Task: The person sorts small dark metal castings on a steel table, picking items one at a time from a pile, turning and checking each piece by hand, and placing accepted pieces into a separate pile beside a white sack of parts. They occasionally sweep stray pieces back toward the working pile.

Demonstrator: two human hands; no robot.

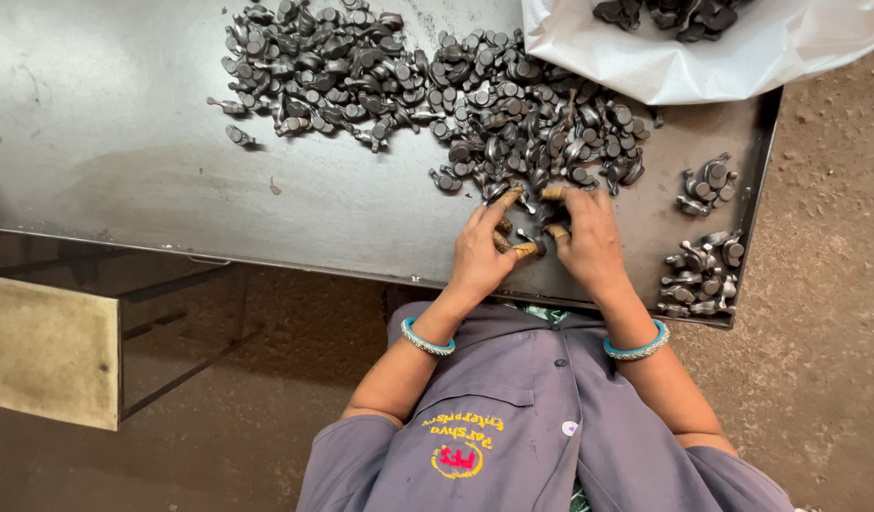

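Left hand: the left hand [480, 254] lies on the metal table [153, 161] at the near edge of the large heap, fingers curled together around one or more small dark pieces; fingertips wear tan finger cots [524, 250].
Right hand: the right hand [589, 242] sits just beside the left, almost touching it, fingers bent down and pinched on a small piece; what exactly is clamped is partly hidden by the fingers.
Work pieces: small forged metal parts [537, 235], dark grey, each with a round head and a short arm; those in hand lie between the two hands, on the table near its front edge.
Main heap: large heap of parts [437, 85] spreads across the far side of the table, touching the fingertips.
Sorted lots: two small groups of parts [707, 232] lie apart at the right end of the table.
Sack: a white sack [702, 57] holding more parts rests on the far right corner.
Handling judgement: the parts look solid and stiff, dense for their bulk, not fragile; surfaces appear dull, possibly oily, so somewhat slippery. Rough forged edges are likely, which suits the covered fingertips.
Grip point: best taken by pinching across the round head or along the short arm.
Wrists: a blue bangle [427, 339] on each.
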